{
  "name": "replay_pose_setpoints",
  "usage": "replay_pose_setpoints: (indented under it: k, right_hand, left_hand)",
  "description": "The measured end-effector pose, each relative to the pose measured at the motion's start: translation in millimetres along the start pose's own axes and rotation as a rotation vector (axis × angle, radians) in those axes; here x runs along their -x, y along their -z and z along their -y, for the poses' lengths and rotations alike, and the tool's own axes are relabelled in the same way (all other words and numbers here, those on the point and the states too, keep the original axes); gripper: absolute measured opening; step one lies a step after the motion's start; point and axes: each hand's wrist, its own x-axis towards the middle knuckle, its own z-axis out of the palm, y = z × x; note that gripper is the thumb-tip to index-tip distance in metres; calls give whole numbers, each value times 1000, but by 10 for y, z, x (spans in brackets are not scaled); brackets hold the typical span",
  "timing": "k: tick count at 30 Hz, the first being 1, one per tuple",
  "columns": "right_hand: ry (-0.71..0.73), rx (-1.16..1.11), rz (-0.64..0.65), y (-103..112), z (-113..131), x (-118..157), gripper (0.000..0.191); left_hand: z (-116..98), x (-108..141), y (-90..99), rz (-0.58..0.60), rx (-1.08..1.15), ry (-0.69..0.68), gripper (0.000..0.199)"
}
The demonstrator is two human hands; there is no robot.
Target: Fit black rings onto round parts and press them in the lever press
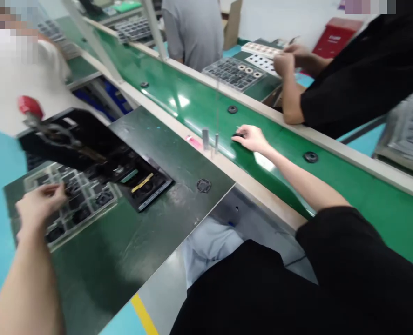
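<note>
My right hand (pixel 253 138) reaches over the green belt (pixel 360 186), thumb and fingers pinched narrowly on a dark ring (pixel 239 136). The ring sits at the fingertips, above or on the belt; from my remote seat I cannot tell whether it touches the surface. My left hand (pixel 44 204) is well away on the near side of the belt, over the outer end of a clear tray (pixel 84 224). Its fingers are drawn close together, but I cannot tell whether anything is between them.

As far as I can judge, the work is partway through. Three loose dark parts lie on the belt, apart from one another: one far along it (pixel 144 84), one just past the held ring (pixel 232 109), and one (pixel 311 157) beyond my right forearm. The held ring is not yet released. On the near side of the belt, several tray compartments hold dark parts, which I take as work remaining. A separate disc (pixel 203 185) lies on the table (pixel 122 251) near the belt, also apparently waiting. Between tray and belt stands a black fixture (pixel 77 135) with a red knob (pixel 30 107); neither hand touches it, and I cannot make out whether it is loaded.
</note>
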Motion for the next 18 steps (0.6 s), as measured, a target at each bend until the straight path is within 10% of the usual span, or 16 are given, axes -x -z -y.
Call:
replay_pose_setpoints:
  k: [7, 12, 18]
  right_hand:
    - [350, 59, -279, 487, -26, 1416, 20]
    - [586, 0, -276, -75, 639, 2180, 20]
    - [792, -65, 6, -874, 1307, 2023, 26]
  left_hand:
    - [-39, 368, -125, -323, 172, 61, 14]
    - [-215, 1386, -329, -582, 391, -130, 16]
    - [-741, 2273, -778, -82, 536, -495, 25]
